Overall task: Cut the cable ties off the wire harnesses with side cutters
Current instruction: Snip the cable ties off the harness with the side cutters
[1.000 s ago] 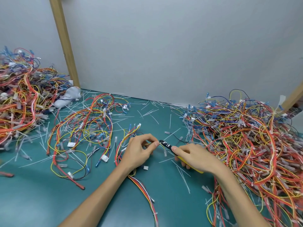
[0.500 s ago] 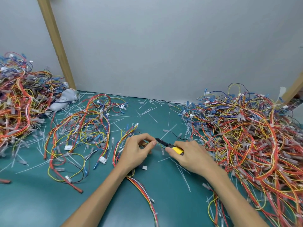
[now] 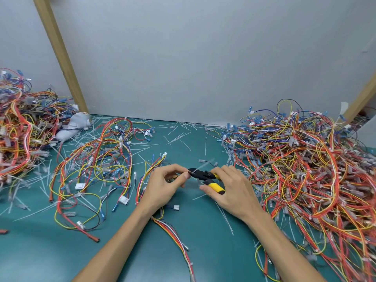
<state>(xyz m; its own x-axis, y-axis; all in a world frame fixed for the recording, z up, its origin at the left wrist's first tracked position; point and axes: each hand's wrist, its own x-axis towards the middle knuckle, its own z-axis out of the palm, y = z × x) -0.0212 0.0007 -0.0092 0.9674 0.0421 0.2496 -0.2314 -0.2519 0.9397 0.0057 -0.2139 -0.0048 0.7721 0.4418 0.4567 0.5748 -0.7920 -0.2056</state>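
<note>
My left hand [image 3: 164, 186] pinches a multi-coloured wire harness [image 3: 173, 231] at the middle of the green table; the harness runs under the hand toward the near edge. My right hand [image 3: 232, 190] grips yellow-handled side cutters [image 3: 205, 177]. Their black jaws point left and sit right at my left fingertips, on a thin white cable tie [image 3: 203, 164] that sticks up to the right. The spot where the jaws meet the harness is partly hidden by my fingers.
A big tangle of harnesses [image 3: 305, 169] fills the right side. A looser bunch [image 3: 91, 169] lies left of centre, and another heap [image 3: 18, 129] sits at the far left beside a grey cloth [image 3: 75, 125]. Cut white ties [image 3: 179, 137] litter the table [image 3: 203, 220].
The cutters' handles have spread apart in my right hand and the jaws have moved up against my left fingertips. Both hands drifted slightly away from me.
</note>
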